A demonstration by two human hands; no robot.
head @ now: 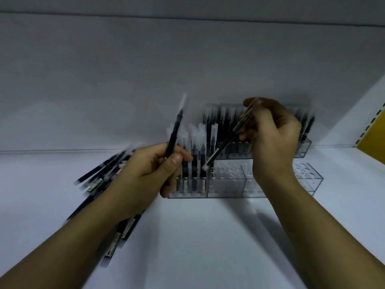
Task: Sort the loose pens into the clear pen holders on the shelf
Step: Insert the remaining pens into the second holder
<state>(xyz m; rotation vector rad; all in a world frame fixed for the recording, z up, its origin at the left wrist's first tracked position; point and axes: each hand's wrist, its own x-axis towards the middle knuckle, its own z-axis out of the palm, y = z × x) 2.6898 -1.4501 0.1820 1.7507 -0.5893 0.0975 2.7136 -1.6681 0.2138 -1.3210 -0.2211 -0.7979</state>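
Note:
My left hand [154, 170] grips a black pen [176, 126] that points up and a little right, clear cap on top. My right hand [273, 138] holds a second black pen [227, 138] slanted, its pale lower end just above the front clear pen holder [227, 184]. That holder carries several upright pens [194, 155] in its left section; the holes further right are bare. Behind it stands a second clear holder [302, 151] packed with dark pens, partly hidden by my right hand. A pile of loose pens [98, 176] lies on the shelf at the left, partly under my left forearm.
The white shelf board [208, 236] runs to a white back wall. At the far right a white slotted upright [373, 122] stands with a yellow panel [375, 140] behind it.

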